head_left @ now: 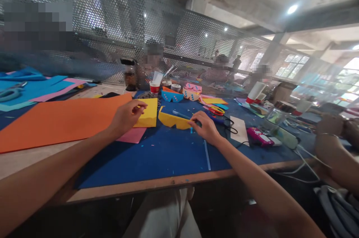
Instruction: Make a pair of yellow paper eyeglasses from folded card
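Yellow paper glasses [172, 120] with a notched lower edge stand on the blue mat [168, 155]. My right hand [206, 126] pinches their right end between thumb and fingers. A thin blue strip [181, 114] lies just behind them. My left hand [126, 116] is over the right end of a large orange sheet [64, 118], beside a yellow sheet [150, 113]. Its fingers are loosely curled, with a small gap at the thumb and nothing visible in them. A pink sheet [133, 135] shows below that hand.
Decorated paper glasses [172, 96], a red-and-white cup [154, 87] and a dark-lidded jar [130, 75] stand behind. Red-yellow scissors [216, 110], a white card [239, 130], a pink device [260, 137] and a glass jar [277, 116] are rightward. A co-worker's arm [333, 144] is far right.
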`<action>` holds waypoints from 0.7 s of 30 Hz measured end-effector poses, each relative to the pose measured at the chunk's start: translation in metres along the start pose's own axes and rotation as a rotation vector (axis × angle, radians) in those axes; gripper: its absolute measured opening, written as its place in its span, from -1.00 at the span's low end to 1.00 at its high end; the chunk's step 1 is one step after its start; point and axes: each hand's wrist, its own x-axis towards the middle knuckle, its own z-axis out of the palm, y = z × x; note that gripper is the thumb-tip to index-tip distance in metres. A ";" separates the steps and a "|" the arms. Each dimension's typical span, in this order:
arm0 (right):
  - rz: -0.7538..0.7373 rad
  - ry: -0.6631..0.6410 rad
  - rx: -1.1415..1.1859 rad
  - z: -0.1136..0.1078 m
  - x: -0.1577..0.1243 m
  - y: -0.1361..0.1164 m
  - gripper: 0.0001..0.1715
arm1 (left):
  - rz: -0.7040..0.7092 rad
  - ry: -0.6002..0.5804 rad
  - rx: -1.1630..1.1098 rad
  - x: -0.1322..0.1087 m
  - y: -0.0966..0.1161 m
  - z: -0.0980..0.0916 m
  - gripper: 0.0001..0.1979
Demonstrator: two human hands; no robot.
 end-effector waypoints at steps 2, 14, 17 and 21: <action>0.024 0.051 0.013 -0.001 0.001 0.002 -0.69 | 0.028 -0.034 0.001 -0.003 -0.001 0.007 -0.68; 0.117 0.195 0.001 -0.001 0.002 0.009 -0.71 | 0.099 -0.065 0.037 -0.007 -0.007 0.016 -0.66; 0.126 0.207 -0.004 -0.003 0.003 0.008 -0.71 | 0.104 -0.064 0.036 -0.007 -0.008 0.017 -0.65; 0.090 0.158 0.023 -0.001 0.002 0.001 -0.70 | 0.104 -0.069 0.038 -0.006 -0.010 0.017 -0.64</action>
